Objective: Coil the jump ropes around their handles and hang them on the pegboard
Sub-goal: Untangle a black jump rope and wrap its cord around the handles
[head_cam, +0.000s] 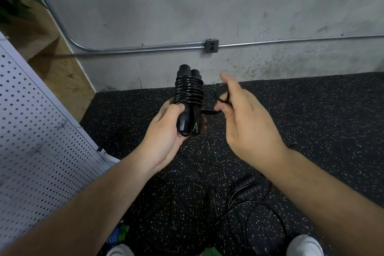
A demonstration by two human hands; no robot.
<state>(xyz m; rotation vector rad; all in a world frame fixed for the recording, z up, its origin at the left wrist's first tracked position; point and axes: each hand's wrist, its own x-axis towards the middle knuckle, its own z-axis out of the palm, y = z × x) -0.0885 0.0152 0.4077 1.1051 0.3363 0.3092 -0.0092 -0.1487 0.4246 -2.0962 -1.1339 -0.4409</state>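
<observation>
My left hand (166,129) grips the lower end of two black jump rope handles (188,93) held side by side, with glossy black cord wound in several turns around their upper half. My right hand (245,118) is just to the right, pinching the free end of that cord (222,97) in a small loop between thumb and fingers. A second black jump rope (247,187) lies uncoiled on the floor below, its handles together and its thin cord spread in loose loops. The white pegboard (37,131) leans at the left.
Speckled black rubber floor (311,110) runs up to a grey concrete wall with a metal conduit and an outlet box (212,45). My white shoes (305,245) show at the bottom edge. A blue and green item (118,233) lies near the pegboard's foot.
</observation>
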